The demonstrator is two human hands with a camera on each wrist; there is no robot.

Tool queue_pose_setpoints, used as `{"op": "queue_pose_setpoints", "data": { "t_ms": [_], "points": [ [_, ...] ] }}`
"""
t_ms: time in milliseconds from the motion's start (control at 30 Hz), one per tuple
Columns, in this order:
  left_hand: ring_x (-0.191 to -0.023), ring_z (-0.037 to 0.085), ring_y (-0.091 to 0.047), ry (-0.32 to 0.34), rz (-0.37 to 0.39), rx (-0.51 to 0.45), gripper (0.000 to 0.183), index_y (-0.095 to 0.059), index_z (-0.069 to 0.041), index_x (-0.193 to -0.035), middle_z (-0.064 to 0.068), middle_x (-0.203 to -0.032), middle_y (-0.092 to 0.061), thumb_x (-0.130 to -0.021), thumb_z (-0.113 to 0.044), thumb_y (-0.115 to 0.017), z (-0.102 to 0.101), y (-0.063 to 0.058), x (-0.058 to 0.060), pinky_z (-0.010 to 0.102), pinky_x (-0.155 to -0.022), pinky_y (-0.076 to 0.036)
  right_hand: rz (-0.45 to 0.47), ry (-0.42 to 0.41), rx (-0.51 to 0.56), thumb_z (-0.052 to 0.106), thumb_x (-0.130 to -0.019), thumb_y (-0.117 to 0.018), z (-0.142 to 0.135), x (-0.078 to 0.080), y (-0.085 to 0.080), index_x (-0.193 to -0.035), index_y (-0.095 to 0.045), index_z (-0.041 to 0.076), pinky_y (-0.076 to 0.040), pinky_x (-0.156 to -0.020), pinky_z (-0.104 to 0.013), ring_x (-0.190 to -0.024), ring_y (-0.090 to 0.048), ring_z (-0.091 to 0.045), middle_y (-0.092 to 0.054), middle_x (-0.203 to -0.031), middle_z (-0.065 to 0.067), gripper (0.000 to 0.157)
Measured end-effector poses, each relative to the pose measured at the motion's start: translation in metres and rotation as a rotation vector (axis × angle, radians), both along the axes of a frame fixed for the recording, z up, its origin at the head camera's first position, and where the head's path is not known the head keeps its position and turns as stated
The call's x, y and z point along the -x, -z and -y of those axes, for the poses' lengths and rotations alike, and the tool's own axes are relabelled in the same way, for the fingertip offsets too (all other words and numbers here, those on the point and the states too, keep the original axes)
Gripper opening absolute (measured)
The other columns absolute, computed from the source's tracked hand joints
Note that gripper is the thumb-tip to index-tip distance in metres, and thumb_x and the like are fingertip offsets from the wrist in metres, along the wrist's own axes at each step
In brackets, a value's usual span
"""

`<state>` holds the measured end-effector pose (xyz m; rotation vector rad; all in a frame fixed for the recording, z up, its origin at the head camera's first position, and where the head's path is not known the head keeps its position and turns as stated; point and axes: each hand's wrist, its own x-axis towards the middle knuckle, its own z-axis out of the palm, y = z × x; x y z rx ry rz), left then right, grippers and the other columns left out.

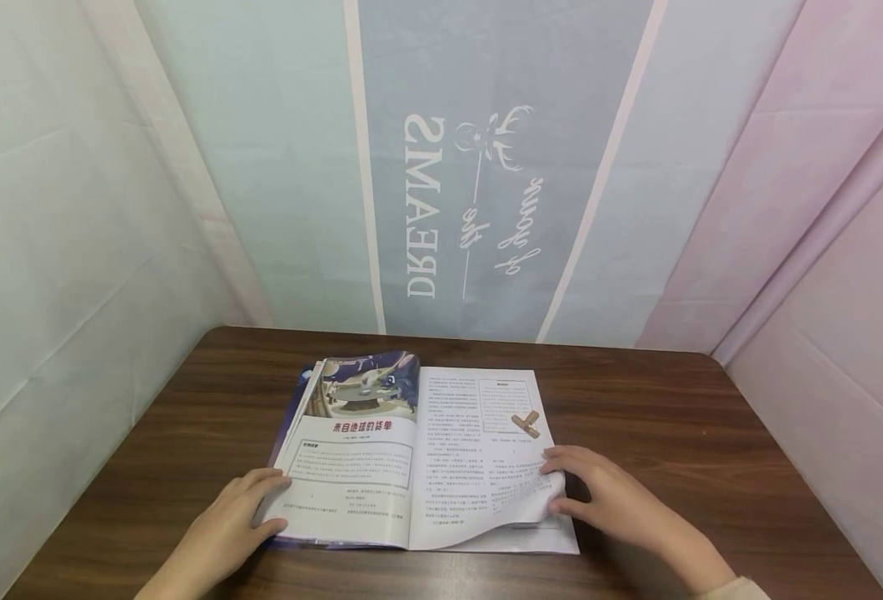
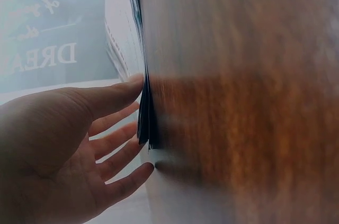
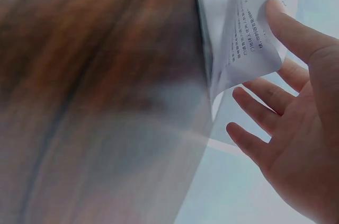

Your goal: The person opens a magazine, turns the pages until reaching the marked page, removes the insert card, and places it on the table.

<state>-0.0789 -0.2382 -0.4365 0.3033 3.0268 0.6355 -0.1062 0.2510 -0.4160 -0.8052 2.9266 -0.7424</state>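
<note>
An open magazine [image 1: 351,492] lies on the table, with a colour picture and a red title on its left page. My left hand [image 1: 224,518] rests at that page's outer edge, thumb low and fingers higher up. In the left wrist view, the thumb touches the edge of the stacked pages [image 2: 144,107] and the fingers are spread fairly straight. My right hand [image 1: 612,493] pinches the lower outer corner of the right page [image 1: 479,500], which is lifted and curls inward. The right wrist view shows the thumb against the bent page [image 3: 259,38], fingers on its other side.
The dark wooden table [image 1: 659,417] extends on both sides of the magazine. A fabric curtain [image 1: 291,167] with printed lettering hangs behind its far edge. Pale fabric walls [image 1: 44,275] stand close to the left and right.
</note>
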Motion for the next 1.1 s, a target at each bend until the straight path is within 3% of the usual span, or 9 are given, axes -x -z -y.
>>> {"op": "queue_pose_setpoints", "data": {
  "t_ms": [300, 500, 733, 933, 1100],
  "points": [
    [-0.12, 0.043, -0.053, -0.003, -0.006, 0.049, 0.049, -0.065, -0.004, -0.125, 0.018, -0.13, -0.059, -0.08, -0.017, -0.082, -0.004, -0.006, -0.001, 0.062, -0.094, -0.046, -0.189, -0.031, 0.051, 0.026, -0.079, -0.083, 0.011, 0.008, -0.013, -0.102, -0.068, 0.022, -0.048, -0.097, -0.051, -0.119, -0.059, -0.029, -0.065, -0.124, -0.006, 0.028],
    [-0.117, 0.041, -0.056, -0.008, -0.058, 0.078, 0.047, -0.065, -0.003, -0.123, 0.019, -0.126, -0.062, -0.082, -0.017, -0.081, -0.017, -0.018, 0.0, 0.06, -0.093, -0.048, -0.233, -0.037, 0.096, 0.025, -0.078, -0.085, 0.02, 0.014, -0.022, -0.1, -0.066, 0.023, -0.048, -0.097, -0.051, -0.118, -0.059, -0.027, -0.066, -0.124, -0.006, 0.03],
    [-0.117, 0.038, -0.06, -0.012, -0.152, -0.021, 0.032, -0.068, -0.01, -0.122, 0.014, -0.124, -0.066, -0.091, -0.019, -0.073, -0.041, -0.035, 0.002, 0.06, -0.091, -0.05, -0.278, -0.073, 0.133, 0.024, -0.076, -0.086, 0.032, 0.02, -0.035, -0.099, -0.065, 0.022, -0.045, -0.1, -0.047, -0.122, -0.057, -0.028, -0.066, -0.125, -0.002, 0.031],
    [-0.114, 0.027, -0.062, -0.004, -0.137, -0.114, 0.038, -0.066, -0.016, -0.126, 0.004, -0.121, -0.068, -0.09, -0.028, -0.074, -0.067, -0.045, 0.009, 0.052, -0.094, -0.05, -0.269, -0.074, 0.145, 0.03, -0.076, -0.086, 0.042, 0.021, -0.044, -0.097, -0.063, 0.026, -0.041, -0.104, -0.048, -0.127, -0.053, -0.03, -0.064, -0.127, -0.001, 0.031],
    [-0.113, 0.018, -0.062, 0.063, -0.182, -0.183, 0.04, -0.067, -0.021, -0.124, -0.004, -0.119, -0.068, -0.087, -0.031, -0.077, -0.091, -0.051, 0.011, 0.044, -0.096, -0.05, -0.236, -0.047, 0.133, 0.03, -0.078, -0.086, 0.051, 0.021, -0.054, -0.097, -0.063, 0.027, -0.041, -0.104, -0.054, -0.13, -0.05, -0.03, -0.062, -0.129, 0.001, 0.029]
  ]
}}
